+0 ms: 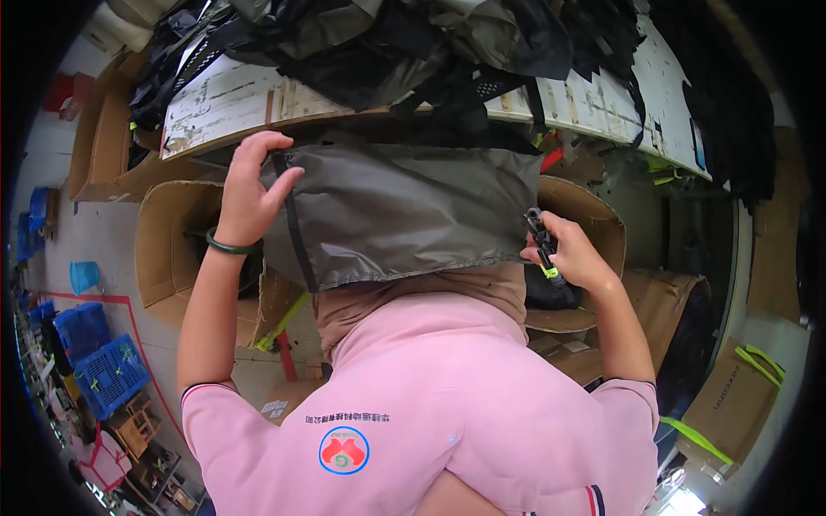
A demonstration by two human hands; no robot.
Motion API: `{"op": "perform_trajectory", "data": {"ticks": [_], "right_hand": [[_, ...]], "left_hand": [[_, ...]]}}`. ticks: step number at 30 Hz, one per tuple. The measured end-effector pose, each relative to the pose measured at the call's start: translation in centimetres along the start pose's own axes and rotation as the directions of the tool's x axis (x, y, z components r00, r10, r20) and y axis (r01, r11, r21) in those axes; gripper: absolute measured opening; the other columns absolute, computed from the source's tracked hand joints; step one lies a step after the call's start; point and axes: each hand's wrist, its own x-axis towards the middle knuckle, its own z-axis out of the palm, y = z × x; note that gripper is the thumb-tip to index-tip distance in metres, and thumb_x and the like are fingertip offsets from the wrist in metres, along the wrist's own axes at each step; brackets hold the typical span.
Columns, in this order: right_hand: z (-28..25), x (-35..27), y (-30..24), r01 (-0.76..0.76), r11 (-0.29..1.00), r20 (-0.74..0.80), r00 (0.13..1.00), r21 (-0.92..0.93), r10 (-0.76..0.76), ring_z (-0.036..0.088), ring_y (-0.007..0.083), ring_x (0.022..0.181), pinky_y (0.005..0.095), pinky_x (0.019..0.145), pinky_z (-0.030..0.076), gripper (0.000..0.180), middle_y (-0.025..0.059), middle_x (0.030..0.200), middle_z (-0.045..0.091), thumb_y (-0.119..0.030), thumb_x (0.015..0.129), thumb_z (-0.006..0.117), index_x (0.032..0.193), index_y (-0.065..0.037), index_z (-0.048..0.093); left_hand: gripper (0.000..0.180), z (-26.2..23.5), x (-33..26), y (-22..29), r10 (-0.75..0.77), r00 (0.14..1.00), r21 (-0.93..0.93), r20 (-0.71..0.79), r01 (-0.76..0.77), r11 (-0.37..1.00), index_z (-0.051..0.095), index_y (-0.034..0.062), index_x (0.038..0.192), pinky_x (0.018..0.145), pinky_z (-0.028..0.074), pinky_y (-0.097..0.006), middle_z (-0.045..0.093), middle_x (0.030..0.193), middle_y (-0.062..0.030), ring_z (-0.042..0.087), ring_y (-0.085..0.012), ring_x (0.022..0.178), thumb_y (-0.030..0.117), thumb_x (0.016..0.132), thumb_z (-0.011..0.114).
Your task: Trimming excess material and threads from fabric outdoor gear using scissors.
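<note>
A dark grey coated fabric piece (413, 215) with a black strip along its left edge lies spread across my lap, below the table's front edge. At its upper left corner is my left hand (251, 193), thumb and fingers apart, the fingertips touching the corner by the black strip. By the fabric's right edge, my right hand (568, 249) is closed around a small black hand tool (542, 236) with a yellow-green band at its lower end. The tool's exact kind is not clear. Its upper end points toward the table, beside the fabric.
Black and grey fabric pieces (387, 52) are heaped on the worn white table (301, 99) ahead. Open cardboard boxes stand at my left (163, 249) and right (594, 202). Blue crates (112, 374) are on the floor at far left, and a taped carton (731, 404) at far right.
</note>
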Motion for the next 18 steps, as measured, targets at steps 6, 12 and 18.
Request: {"op": "perform_trajectory", "data": {"ticks": [6,12,18], "right_hand": [[3.6,-4.5,4.5,0.12,0.978,-0.168,0.974,-0.173,-0.149,0.052,0.034,0.095,0.0405,0.084,0.042,0.031,0.0105,0.091,0.057,-0.006,0.071,0.078,0.093,-0.003,0.056],[6.9,-2.5,5.5,0.194,0.951,-0.309,0.914,-0.243,-0.265,0.052,0.0366,0.091,0.0407,0.084,0.042,0.027,0.0131,0.087,0.056,0.004,0.065,0.068,0.089,-0.004,0.056],[6.7,-2.1,7.3,0.135,0.959,-0.353,0.909,-0.249,-0.22,0.051,0.0369,0.084,0.0417,0.074,0.044,0.025,0.0152,0.084,0.054,-0.001,0.074,0.072,0.085,0.0,0.05]], "left_hand": [[0.032,4.0,-4.4,5.5,0.222,0.888,-0.22,0.402,-0.142,0.965,0.062,0.0066,0.097,0.088,0.043,-0.04,0.058,0.108,-0.0128,0.054,-0.0329,0.101,0.022,0.075,0.079],[0.032,6.3,-8.2,8.1,0.216,0.914,-0.21,0.343,-0.149,0.966,0.062,0.0081,0.092,0.085,0.042,-0.04,0.058,0.101,-0.0102,0.054,-0.0297,0.096,0.025,0.072,0.08],[0.01,2.7,-11.3,1.7,-0.174,0.984,-0.105,-0.023,0.171,0.98,0.062,0.0041,0.088,0.081,0.044,-0.035,0.06,0.091,-0.0111,0.055,-0.0295,0.088,0.011,0.083,0.067]]}}
